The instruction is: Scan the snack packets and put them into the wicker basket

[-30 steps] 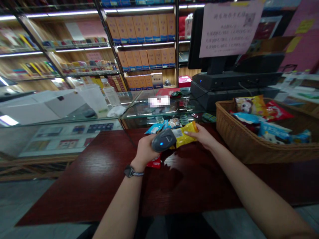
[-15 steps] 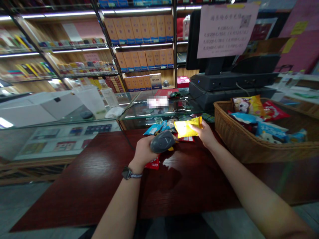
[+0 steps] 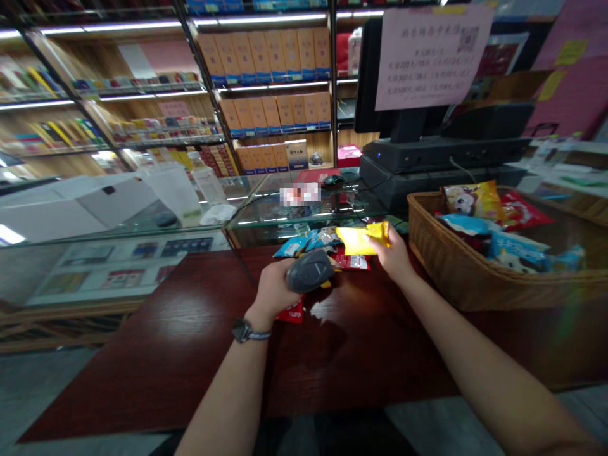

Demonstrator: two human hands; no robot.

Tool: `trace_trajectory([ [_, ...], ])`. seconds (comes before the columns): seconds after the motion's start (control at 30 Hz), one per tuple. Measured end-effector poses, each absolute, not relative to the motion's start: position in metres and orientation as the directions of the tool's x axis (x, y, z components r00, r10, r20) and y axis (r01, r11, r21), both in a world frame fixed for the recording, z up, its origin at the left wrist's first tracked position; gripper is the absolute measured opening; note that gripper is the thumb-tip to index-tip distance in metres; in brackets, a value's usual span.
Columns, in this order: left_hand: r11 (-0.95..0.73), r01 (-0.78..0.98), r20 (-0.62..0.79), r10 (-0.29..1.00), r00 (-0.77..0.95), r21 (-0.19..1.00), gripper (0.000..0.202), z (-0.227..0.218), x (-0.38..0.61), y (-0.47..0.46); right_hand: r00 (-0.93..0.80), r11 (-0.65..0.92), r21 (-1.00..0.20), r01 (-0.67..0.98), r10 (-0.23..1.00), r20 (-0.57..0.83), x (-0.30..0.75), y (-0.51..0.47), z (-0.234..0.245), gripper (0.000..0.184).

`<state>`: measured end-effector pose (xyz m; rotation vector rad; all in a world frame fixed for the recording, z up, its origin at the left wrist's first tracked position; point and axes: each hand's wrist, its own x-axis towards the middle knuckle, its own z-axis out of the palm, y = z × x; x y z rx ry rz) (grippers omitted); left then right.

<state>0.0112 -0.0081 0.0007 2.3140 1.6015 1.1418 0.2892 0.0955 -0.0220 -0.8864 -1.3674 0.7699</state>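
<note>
Left hand [image 3: 273, 288] — fingers clamped on matte grey barcode scanner [image 3: 311, 270], right hand [image 3: 394, 258] likewise on crinkled yellow foil packet [image 3: 363, 239]

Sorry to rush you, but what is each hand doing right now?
Left hand: closed, holding a handheld barcode scanner.
Right hand: closed, holding a yellow snack packet.

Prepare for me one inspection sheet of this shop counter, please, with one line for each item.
Surface: polished dark red wooden counter, with glare near the hands.
Job's things: handheld barcode scanner; yellow snack packet.
Clutter: loose blue snack packet and red snack packet on the counter.
Hands: left hand grips the scanner; right hand holds the yellow packet.
Cables: thin black cable across the glass display case.
Surroundings: wicker basket of snack packets; till monitor; shelves of boxed goods.
</note>
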Motion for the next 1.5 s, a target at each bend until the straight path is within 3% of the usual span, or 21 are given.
trace_trajectory([
  [0.13,-0.435,0.765,0.519,0.841,0.156,0.475,0.024,-0.001,0.010,-0.007,0.087,0.475,-0.880,0.004,0.876,0.474,0.288,0.098,-0.025,0.037],
  [0.2,-0.439,0.764,0.525,0.836,0.156,0.472,0.023,-0.002,0.009,-0.007,0.099,0.507,-0.859,0.068,0.854,0.511,0.290,0.095,-0.019,0.036],
  [0.27,-0.445,0.763,0.535,0.830,0.157,0.468,0.020,-0.002,0.009,-0.006,0.132,0.590,-0.767,0.255,0.764,0.631,0.297,0.086,-0.002,0.033],
  [0.33,-0.452,0.762,0.542,0.825,0.159,0.465,0.017,-0.002,0.009,-0.006,0.162,0.641,-0.566,0.518,0.576,0.801,0.308,0.069,0.025,0.032],
  [0.4,-0.458,0.759,0.544,0.823,0.164,0.464,0.017,-0.002,0.010,-0.007,0.192,0.543,-0.391,0.743,0.388,0.902,0.325,0.049,0.054,0.034],
  [0.43,-0.460,0.757,0.543,0.823,0.167,0.463,0.017,-0.001,0.011,-0.007,0.232,0.425,-0.371,0.826,0.344,0.910,0.334,0.039,0.066,0.036],
  [0.5,-0.463,0.756,0.542,0.823,0.172,0.463,0.017,0.000,0.012,-0.008,0.338,0.143,-0.410,0.901,0.362,0.869,0.352,0.023,0.084,0.041],
  [0.57,-0.464,0.756,0.541,0.823,0.175,0.462,0.015,0.001,0.013,-0.009,0.413,-0.082,-0.426,0.901,0.462,0.785,0.365,0.015,0.089,0.047],
  [0.63,-0.466,0.754,0.540,0.823,0.176,0.463,0.013,0.002,0.014,-0.010,0.412,-0.166,-0.388,0.907,0.548,0.728,0.368,0.016,0.085,0.055],
  [0.7,-0.465,0.754,0.539,0.824,0.176,0.465,0.013,0.002,0.015,-0.009,0.321,-0.080,-0.340,0.937,0.582,0.747,0.360,0.023,0.078,0.059],
  [0.8,-0.461,0.756,0.538,0.825,0.172,0.465,0.012,0.000,0.013,-0.008,-0.008,0.325,-0.268,0.907,0.650,0.760,0.329,0.046,0.059,0.047],
  [0.87,-0.458,0.758,0.537,0.826,0.170,0.465,0.014,-0.002,0.011,-0.007,-0.309,0.573,-0.256,0.779,0.705,0.638,0.306,0.066,0.038,0.040],
  [0.93,-0.457,0.758,0.536,0.827,0.170,0.465,0.017,-0.004,0.010,-0.006,-0.507,0.652,-0.285,0.703,0.740,0.442,0.289,0.086,0.009,0.059],
  [1.03,-0.463,0.758,0.537,0.824,0.177,0.460,0.019,-0.005,0.008,-0.006,-0.420,0.477,-0.391,0.787,0.879,0.226,0.279,0.109,-0.031,0.067],
  [1.13,-0.473,0.757,0.545,0.818,0.185,0.451,0.016,-0.003,0.010,-0.007,-0.281,0.312,-0.431,0.846,0.950,0.135,0.284,0.119,-0.047,0.067],
  [1.2,-0.476,0.758,0.550,0.814,0.187,0.446,0.013,0.000,0.011,-0.008,-0.245,0.241,-0.465,0.852,0.968,0.052,0.291,0.119,-0.045,0.066],
  [1.33,-0.470,0.763,0.550,0.815,0.182,0.444,0.010,0.001,0.013,-0.009,-0.227,0.132,-0.531,0.837,0.967,-0.117,0.299,0.110,-0.033,0.045],
  [1.5,-0.467,0.760,0.540,0.821,0.182,0.453,0.018,-0.003,0.011,-0.006,-0.259,0.060,-0.605,0.794,0.933,-0.249,0.304,0.102,-0.026,0.046],
])
